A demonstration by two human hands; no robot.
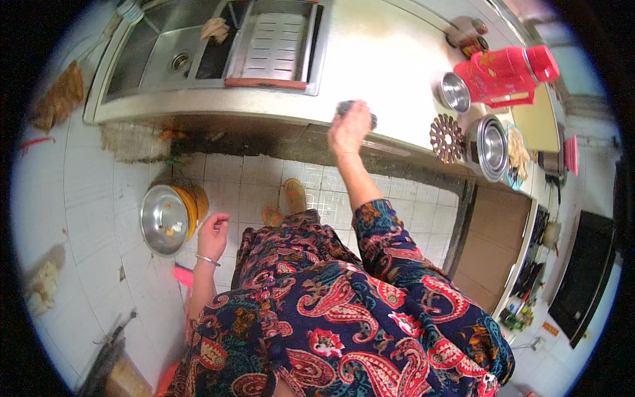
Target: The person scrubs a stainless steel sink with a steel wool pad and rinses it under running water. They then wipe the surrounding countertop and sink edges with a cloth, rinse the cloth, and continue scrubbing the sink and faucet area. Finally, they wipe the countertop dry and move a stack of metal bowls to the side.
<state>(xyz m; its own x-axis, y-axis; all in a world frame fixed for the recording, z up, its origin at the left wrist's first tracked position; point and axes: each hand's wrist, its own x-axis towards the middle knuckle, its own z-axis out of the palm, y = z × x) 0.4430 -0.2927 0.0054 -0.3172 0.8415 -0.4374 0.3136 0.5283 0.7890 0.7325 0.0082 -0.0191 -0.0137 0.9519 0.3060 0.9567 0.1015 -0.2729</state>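
Observation:
Under my right hand (pixel 351 130) is a dark pad or cloth (pixel 345 107), pressed on the white countertop (pixel 377 64) near its front edge. The hand is blurred and hides most of the pad, so its exact kind is unclear. My left hand (pixel 213 234) hangs low at my side with loosely bent fingers and holds nothing visible. A bracelet circles that wrist. Just left of it is a steel basin (pixel 161 233) with food scraps inside, by a yellow container (pixel 197 202). To the right of my right hand lies a dark slotted round trivet (pixel 440 141).
A steel sink (pixel 163 69) with a drain tray (pixel 275 44) is set into the counter's left. On the right stand a red thermos (pixel 501 74), a steel bowl (pixel 455 93) and nested steel bowls (pixel 493 146). A stove (pixel 531 253) lies farther right. A pink-headed tool (pixel 183 275) stands behind my left arm.

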